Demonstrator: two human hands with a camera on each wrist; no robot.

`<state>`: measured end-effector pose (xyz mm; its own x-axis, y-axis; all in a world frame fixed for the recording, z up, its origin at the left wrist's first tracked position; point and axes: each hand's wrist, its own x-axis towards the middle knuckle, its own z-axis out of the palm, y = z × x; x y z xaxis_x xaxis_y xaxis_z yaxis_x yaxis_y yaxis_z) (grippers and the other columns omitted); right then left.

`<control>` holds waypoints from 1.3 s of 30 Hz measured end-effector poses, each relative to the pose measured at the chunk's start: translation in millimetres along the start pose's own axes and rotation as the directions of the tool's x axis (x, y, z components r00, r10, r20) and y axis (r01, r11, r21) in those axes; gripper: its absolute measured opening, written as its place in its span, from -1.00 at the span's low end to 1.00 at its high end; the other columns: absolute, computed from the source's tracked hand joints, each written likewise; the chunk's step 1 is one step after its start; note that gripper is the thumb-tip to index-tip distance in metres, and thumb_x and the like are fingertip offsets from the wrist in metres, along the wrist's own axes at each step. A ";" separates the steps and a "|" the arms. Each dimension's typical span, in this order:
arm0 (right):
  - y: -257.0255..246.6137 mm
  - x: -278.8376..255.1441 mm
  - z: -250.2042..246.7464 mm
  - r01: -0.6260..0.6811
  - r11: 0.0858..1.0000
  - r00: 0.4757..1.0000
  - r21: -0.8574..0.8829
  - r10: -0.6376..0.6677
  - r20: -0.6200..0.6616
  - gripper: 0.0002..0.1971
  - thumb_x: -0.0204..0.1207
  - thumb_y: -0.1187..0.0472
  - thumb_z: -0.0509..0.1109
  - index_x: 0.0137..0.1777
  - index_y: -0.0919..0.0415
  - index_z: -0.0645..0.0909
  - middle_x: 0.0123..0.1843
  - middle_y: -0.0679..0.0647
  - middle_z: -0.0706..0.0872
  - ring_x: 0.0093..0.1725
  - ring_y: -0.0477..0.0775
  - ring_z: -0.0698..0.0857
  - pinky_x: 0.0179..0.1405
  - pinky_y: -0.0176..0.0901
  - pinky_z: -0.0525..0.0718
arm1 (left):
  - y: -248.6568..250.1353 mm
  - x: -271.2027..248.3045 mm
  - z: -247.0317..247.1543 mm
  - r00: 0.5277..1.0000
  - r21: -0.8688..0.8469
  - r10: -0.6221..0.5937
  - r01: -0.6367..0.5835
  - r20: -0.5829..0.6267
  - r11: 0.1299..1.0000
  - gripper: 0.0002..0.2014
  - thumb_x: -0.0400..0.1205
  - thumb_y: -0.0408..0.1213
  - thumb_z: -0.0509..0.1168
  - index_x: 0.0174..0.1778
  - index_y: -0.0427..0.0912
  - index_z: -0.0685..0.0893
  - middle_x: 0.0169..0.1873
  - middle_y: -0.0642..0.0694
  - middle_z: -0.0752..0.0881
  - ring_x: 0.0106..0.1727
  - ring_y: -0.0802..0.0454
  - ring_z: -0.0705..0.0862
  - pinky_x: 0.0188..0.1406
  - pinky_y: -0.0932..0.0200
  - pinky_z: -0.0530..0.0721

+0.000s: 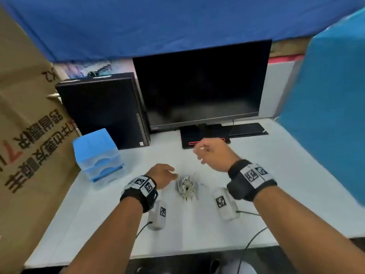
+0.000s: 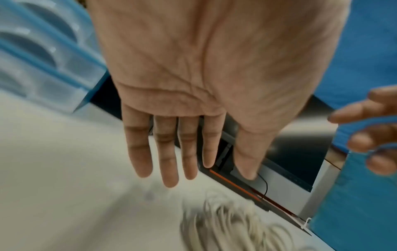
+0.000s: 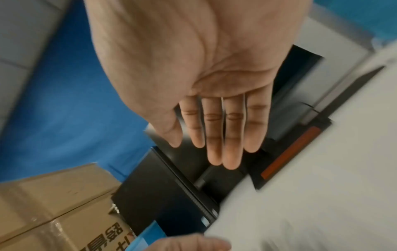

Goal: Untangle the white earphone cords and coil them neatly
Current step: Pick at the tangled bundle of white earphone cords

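Note:
A bundle of white earphone cords [image 1: 186, 187] lies coiled on the white table [image 1: 276, 175] between my wrists; it shows blurred in the left wrist view [image 2: 232, 225]. My left hand [image 1: 165, 175] hovers just left of the bundle, fingers straight and holding nothing [image 2: 171, 158]. My right hand [image 1: 209, 153] is raised above the table behind the bundle, near the monitor base, with straight fingers and an empty palm [image 3: 219, 135]. Neither hand touches the cords.
A black monitor [image 1: 201, 86] and a black computer case [image 1: 102, 107] stand at the back. A blue plastic drawer box [image 1: 96, 155] sits at the left, beside a cardboard box [image 1: 23, 125]. Two white tagged devices [image 1: 158, 214] [image 1: 225, 203] with cables lie near the front edge.

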<state>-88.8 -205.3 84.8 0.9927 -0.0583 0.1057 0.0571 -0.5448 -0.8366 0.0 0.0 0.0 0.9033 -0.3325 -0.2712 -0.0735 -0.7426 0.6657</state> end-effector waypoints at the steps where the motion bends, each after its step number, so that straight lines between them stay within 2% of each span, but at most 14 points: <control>1: 12.3 -1.7 2.3 -0.059 0.998 0.998 0.013 0.058 0.027 -0.84 0.60 0.07 0.38 -0.06 0.12 0.73 -0.16 0.14 0.81 -0.25 0.07 0.78 -0.24 -0.06 0.75 | 1.3 0.1 6.1 0.999 -0.020 -0.018 0.018 0.043 1.000 -0.53 0.52 0.04 0.47 0.32 -0.02 0.64 0.25 -0.05 0.70 0.22 -0.02 0.68 0.28 0.12 0.60; 4: 56.3 3.3 9.8 -0.220 0.973 0.970 0.071 0.210 0.125 -0.83 0.60 0.07 0.39 -0.03 0.15 0.73 -0.13 0.15 0.80 -0.28 0.01 0.74 -0.33 -0.23 0.64 | 6.0 8.2 15.7 0.994 0.064 -0.024 0.017 0.107 0.998 -0.36 0.45 0.17 0.49 0.41 0.01 0.57 0.24 0.05 0.65 0.26 0.07 0.62 0.27 0.19 0.53; 6: 81.8 16.0 14.5 -0.267 0.956 0.949 0.118 0.240 0.204 -0.82 0.60 0.09 0.39 -0.01 0.19 0.72 -0.15 0.14 0.78 -0.26 0.01 0.72 -0.24 -0.16 0.70 | 6.8 22.7 20.3 0.988 0.110 0.027 -0.044 0.152 0.993 -0.45 0.38 0.25 0.50 0.22 0.05 0.70 0.09 0.13 0.72 0.13 0.13 0.68 0.19 0.18 0.60; 10: 112.0 35.5 24.1 -0.358 0.916 0.900 0.183 0.285 0.331 -0.85 0.65 0.19 0.36 -0.03 0.25 0.70 -0.19 0.14 0.71 -0.34 -0.07 0.64 -0.42 -0.44 0.56 | 6.5 42.6 21.1 0.965 0.149 0.063 -0.104 0.256 0.983 -0.56 0.32 0.29 0.50 -0.13 0.01 0.78 -0.22 0.10 0.79 -0.16 0.16 0.73 -0.04 0.10 0.69; 13: 112.2 35.2 28.3 -0.384 0.897 0.883 0.217 0.289 0.370 -0.87 0.65 0.18 0.36 -0.06 0.19 0.69 -0.19 0.12 0.69 -0.31 -0.04 0.62 -0.43 -0.43 0.53 | -0.2 39.0 16.7 0.961 0.012 0.090 -0.097 0.263 0.995 -0.61 0.40 0.14 0.54 -0.20 -0.13 0.72 -0.47 0.17 0.67 -0.41 0.26 0.57 -0.34 0.28 0.51; 15: 104.7 31.7 27.7 -0.385 0.900 0.880 0.204 0.292 0.374 -0.89 0.64 0.17 0.36 -0.07 0.12 0.69 -0.18 0.03 0.70 -0.27 -0.07 0.65 -0.37 -0.41 0.53 | -3.0 32.7 13.2 0.974 -0.130 0.092 -0.065 0.209 0.989 -0.68 0.44 0.08 0.53 -0.34 -0.10 0.66 -0.55 0.17 0.62 -0.48 0.30 0.51 -0.36 0.32 0.45; 17: 99.8 26.4 28.9 -0.385 0.902 0.877 0.194 0.292 0.381 -0.90 0.63 0.13 0.37 -0.02 0.10 0.69 -0.14 0.00 0.71 -0.21 -0.08 0.68 -0.32 -0.37 0.54 | -8.6 29.3 13.0 0.988 -0.212 0.079 -0.049 0.136 0.976 -0.65 0.39 0.20 0.47 -0.44 0.02 0.60 -0.53 0.15 0.62 -0.45 0.26 0.53 -0.28 0.24 0.51; 19: 95.8 18.3 33.4 -0.377 0.911 0.874 0.167 0.291 0.389 -0.84 0.62 0.08 0.40 0.09 0.11 0.67 -0.12 -0.02 0.72 -0.19 -0.10 0.68 -0.29 -0.34 0.56 | -12.4 23.0 17.5 0.991 -0.286 0.060 -0.023 0.122 0.958 -0.62 0.30 0.27 0.44 -0.41 0.02 0.58 -0.46 0.05 0.65 -0.38 0.13 0.57 -0.22 0.07 0.57; 21: 94.4 10.2 40.5 -0.359 0.922 0.880 0.146 0.282 0.381 -0.76 0.57 0.08 0.47 0.19 0.10 0.64 -0.10 -0.06 0.72 -0.22 -0.13 0.67 -0.30 -0.35 0.57 | -12.4 12.8 23.4 0.990 -0.383 0.061 -0.007 0.130 0.924 -0.56 0.22 0.17 0.56 -0.30 -0.06 0.57 -0.36 -0.06 0.71 -0.32 0.07 0.63 -0.23 0.06 0.59; 26: 94.1 -2.9 55.2 -0.269 0.941 0.913 0.204 0.181 0.366 -0.76 0.50 0.36 0.51 0.14 0.18 0.66 -0.04 -0.05 0.76 -0.34 -0.32 0.67 -0.33 -0.43 0.56 | -18.5 0.9 36.8 0.990 -0.464 0.111 -0.055 0.093 0.884 -0.37 0.10 -0.15 0.70 0.02 -0.12 0.58 -0.09 -0.16 0.81 -0.13 0.03 0.78 -0.06 0.01 0.77; 29: 91.4 -4.0 57.3 -0.239 0.941 0.929 0.239 0.150 0.340 -0.71 0.47 0.35 0.51 0.17 0.12 0.66 -0.05 0.00 0.78 -0.34 -0.26 0.66 -0.32 -0.33 0.58 | -14.1 -0.2 34.6 0.985 -0.583 0.152 -0.080 0.077 0.809 -0.36 0.14 -0.33 0.66 0.11 -0.18 0.56 -0.11 -0.27 0.82 -0.12 -0.07 0.77 -0.04 -0.09 0.75; 32: 83.5 -0.1 52.0 -0.286 0.900 0.920 0.330 0.162 0.356 -0.69 0.49 0.21 0.55 0.21 0.06 0.63 -0.07 0.05 0.80 -0.27 -0.10 0.72 -0.34 -0.21 0.60 | -0.5 2.3 24.9 0.980 -0.711 0.201 -0.141 0.000 0.689 -0.46 0.25 -0.56 0.58 0.12 -0.30 0.57 -0.12 -0.31 0.82 -0.14 -0.11 0.77 -0.11 0.03 0.75; 34: 72.9 4.4 43.2 -0.314 0.873 0.909 0.372 0.164 0.382 -0.71 0.52 0.12 0.53 0.22 0.04 0.65 0.05 0.14 0.82 -0.20 0.02 0.78 -0.31 -0.13 0.66 | 11.8 6.9 15.4 0.973 -0.783 0.225 -0.180 -0.052 0.596 -0.49 0.30 -0.69 0.51 0.14 -0.37 0.56 -0.16 -0.27 0.82 -0.16 -0.07 0.78 -0.17 0.11 0.75; 39: 54.1 20.9 25.7 -0.306 0.767 0.942 0.564 0.160 0.294 -0.63 0.44 0.03 0.48 0.21 0.14 0.71 0.05 0.18 0.84 -0.20 0.14 0.77 -0.34 -0.12 0.67 | 33.2 19.3 8.4 0.965 -0.822 0.255 -0.191 -0.057 0.537 -0.54 0.36 -0.71 0.50 0.13 -0.37 0.56 -0.13 -0.26 0.82 -0.11 -0.06 0.80 -0.13 0.16 0.73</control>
<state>-62.2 -214.5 27.9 0.9759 0.1034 -0.1924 -0.2002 0.0713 -0.9772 11.4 -36.0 11.0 0.8771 -0.4775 -0.0523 0.1357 0.1419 0.9805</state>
